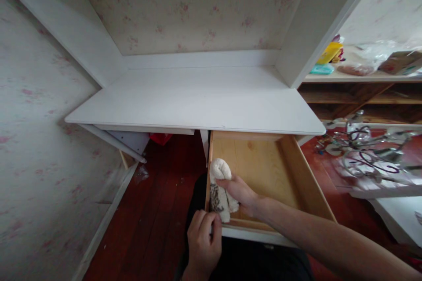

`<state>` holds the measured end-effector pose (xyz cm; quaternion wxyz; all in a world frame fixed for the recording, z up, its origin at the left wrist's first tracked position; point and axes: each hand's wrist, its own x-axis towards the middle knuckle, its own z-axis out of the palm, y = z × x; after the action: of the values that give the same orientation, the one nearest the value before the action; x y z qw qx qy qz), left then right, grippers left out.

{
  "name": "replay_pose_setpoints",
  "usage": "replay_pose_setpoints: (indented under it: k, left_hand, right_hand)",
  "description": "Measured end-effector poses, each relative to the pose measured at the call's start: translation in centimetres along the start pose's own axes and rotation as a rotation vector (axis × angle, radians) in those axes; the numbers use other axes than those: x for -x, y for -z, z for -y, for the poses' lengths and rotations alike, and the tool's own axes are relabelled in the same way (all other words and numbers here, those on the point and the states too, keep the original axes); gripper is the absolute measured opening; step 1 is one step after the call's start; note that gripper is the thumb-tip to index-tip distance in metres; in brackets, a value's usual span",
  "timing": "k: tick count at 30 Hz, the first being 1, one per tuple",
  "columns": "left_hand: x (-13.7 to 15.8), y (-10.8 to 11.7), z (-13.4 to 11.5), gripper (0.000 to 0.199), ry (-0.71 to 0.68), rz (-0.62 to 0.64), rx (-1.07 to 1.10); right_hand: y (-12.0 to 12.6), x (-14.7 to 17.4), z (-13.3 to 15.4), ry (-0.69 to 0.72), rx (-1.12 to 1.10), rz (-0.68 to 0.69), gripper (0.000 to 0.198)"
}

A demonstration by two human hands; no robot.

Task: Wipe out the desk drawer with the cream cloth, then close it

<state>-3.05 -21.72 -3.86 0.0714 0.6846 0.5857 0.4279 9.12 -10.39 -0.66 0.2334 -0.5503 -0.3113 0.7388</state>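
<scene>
Cloth (221, 169) gripped inside a pulled-out drawer (253, 169)

The pale, brown-patterned cloth sits bunched at the drawer's left side, near its front corner. At the cloth's three o'clock, the person's right hand (242, 193) grips it. At seven o'clock the left hand (204, 241) curls its fingers by that corner; whether they clasp wood or cloth, I cannot tell. I judge the work to be midway: the drawer is out and the cloth is in it, but which parts are done and which are left doesn't show. The white desk (198, 96) spans twelve o'clock. A chandelier (365, 156) lies between two and three, a shelf unit (369, 78) around two.
</scene>
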Motion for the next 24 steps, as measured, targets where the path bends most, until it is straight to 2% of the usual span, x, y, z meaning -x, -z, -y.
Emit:
replay_pose_setpoints:
  k: [5,12,15,18,20,22,24]
  left_hand:
    - [0.1,-0.2,0.2,0.018,-0.005,-0.005,0.028]
    - [-0.1,-0.1,0.2,0.018,-0.023,-0.023,0.047]
    - [-0.1,-0.1,0.2,0.018,-0.027,-0.018,0.052]
    - [0.1,-0.2,0.4,0.018,-0.02,-0.013,0.052]
    - [0.1,-0.3,0.5,0.018,-0.02,-0.012,0.05]
    - [0.1,-0.4,0.5,0.018,-0.031,-0.017,0.045]
    - [0.0,-0.4,0.5,0.016,-0.044,-0.024,0.04]
  right_hand:
    - [-0.5,-4.1,2.6,0.096,0.02,-0.145,0.02]
    - [1.6,-10.8,7.4,0.239,0.27,-0.262,0.026]
    - [2.9,-10.8,8.2,0.322,0.46,-0.265,0.025]
    - [4.0,-8.5,7.4,0.402,0.637,-0.259,0.035]
    - [4.8,-6.6,6.3,0.557,0.845,-0.232,0.05]
    - [5.7,-5.4,5.1,0.851,1.176,-0.15,0.06]
    - [6.6,-5.6,4.2,1.153,1.491,-0.075,0.054]
